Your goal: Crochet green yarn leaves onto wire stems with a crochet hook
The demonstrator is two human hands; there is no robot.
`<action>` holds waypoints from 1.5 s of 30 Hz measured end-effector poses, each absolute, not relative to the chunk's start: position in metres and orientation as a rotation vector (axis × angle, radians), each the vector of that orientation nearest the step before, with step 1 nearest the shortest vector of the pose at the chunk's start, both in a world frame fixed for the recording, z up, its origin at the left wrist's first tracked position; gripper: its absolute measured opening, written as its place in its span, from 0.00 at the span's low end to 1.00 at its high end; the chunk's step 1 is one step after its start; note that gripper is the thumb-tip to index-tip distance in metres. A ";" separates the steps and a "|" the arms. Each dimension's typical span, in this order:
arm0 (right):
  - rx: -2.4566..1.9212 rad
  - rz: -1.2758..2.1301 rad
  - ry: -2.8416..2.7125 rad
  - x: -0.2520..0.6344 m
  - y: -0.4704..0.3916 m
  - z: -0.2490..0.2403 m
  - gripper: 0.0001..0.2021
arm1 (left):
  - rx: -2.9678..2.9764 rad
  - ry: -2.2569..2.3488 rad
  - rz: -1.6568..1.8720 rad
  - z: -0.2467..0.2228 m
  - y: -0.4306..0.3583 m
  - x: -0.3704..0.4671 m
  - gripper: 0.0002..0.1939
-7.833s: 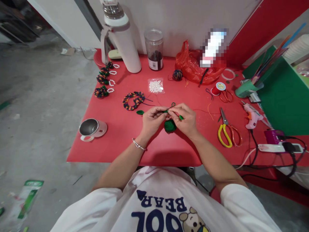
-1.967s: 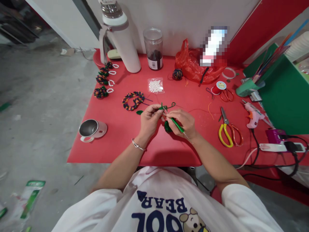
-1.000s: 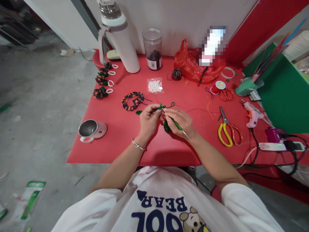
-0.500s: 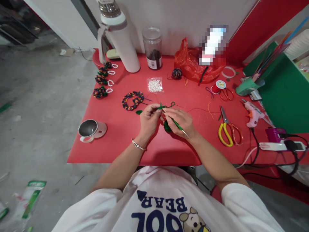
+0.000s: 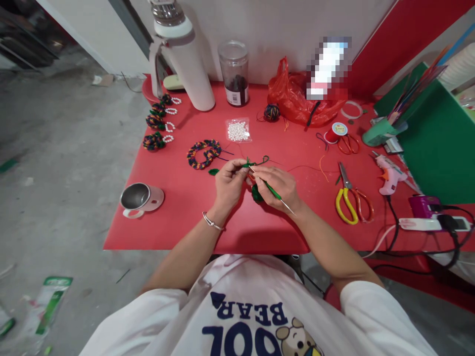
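Between the fingertips of my left hand (image 5: 228, 183) is pinched a small piece of green crochet (image 5: 249, 164), with a strand curling off to its right. My right hand (image 5: 278, 185) grips a crochet hook (image 5: 273, 191) with a green handle like a pen, its tip meeting the green piece. Under my right hand a ball of dark green yarn (image 5: 256, 193) lies partly hidden. A green crocheted leaf (image 5: 213, 172) rests just left of my left hand. Beyond it lies a multicoloured crocheted strip (image 5: 203, 154), curled on the red table (image 5: 178, 222).
At the left stand a metal mug (image 5: 141, 199) and several yarn pieces with bead loops (image 5: 154, 142). Behind are a white bottle (image 5: 189, 64), a jar (image 5: 234, 74) and a bag of pearl beads (image 5: 238, 131). Scissors (image 5: 349, 193) and a pink glue gun (image 5: 388, 173) lie right.
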State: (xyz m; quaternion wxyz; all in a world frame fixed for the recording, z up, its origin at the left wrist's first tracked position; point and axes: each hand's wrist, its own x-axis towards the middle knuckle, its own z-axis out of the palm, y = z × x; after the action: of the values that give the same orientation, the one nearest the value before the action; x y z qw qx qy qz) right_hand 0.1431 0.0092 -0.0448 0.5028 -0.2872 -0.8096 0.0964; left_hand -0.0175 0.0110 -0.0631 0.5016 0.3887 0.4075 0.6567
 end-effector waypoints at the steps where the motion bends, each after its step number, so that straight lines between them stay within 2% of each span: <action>1: -0.686 0.241 -1.951 0.143 0.009 -0.045 0.12 | 0.934 0.986 1.587 -0.063 0.011 -0.017 0.14; 9: -0.705 0.201 -1.962 0.143 0.009 -0.042 0.12 | 0.909 1.013 1.582 -0.061 0.010 -0.015 0.13; 13: -0.731 0.287 -1.944 0.142 0.008 -0.040 0.11 | 0.854 0.961 1.581 -0.062 0.010 -0.015 0.15; 17: -0.754 0.451 -1.810 0.149 0.008 -0.033 0.21 | 0.818 0.953 1.581 -0.061 0.013 -0.018 0.17; 19: -0.908 0.502 -1.748 0.156 0.010 -0.028 0.24 | 0.814 0.968 1.597 -0.060 0.014 -0.020 0.18; 21: -1.129 0.479 -1.786 0.161 0.012 -0.023 0.23 | 0.824 0.983 1.617 -0.058 0.014 -0.022 0.18; 24: -1.259 0.373 -1.983 0.162 0.014 -0.020 0.29 | 0.845 1.015 1.661 -0.056 0.015 -0.023 0.18; 30: -1.233 0.066 -2.095 0.151 0.014 -0.032 0.17 | 0.899 1.070 1.699 -0.057 0.016 -0.022 0.16; 38: -1.177 0.091 -2.015 0.150 0.013 -0.037 0.13 | 0.945 1.086 1.684 -0.060 0.014 -0.022 0.15; 42: -1.098 0.308 -1.967 0.150 0.016 -0.038 0.13 | 0.943 1.069 1.678 -0.060 0.015 -0.022 0.16; 45: -1.008 0.684 -1.821 0.150 0.017 -0.038 0.11 | 0.926 1.050 1.687 -0.060 0.015 -0.022 0.18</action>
State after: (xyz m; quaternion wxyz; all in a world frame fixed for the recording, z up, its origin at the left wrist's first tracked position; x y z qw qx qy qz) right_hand 0.1500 0.0173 -0.0377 0.4576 -0.4090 -0.7391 0.2775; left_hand -0.0225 0.0153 -0.0602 0.4572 0.3758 0.4260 0.6843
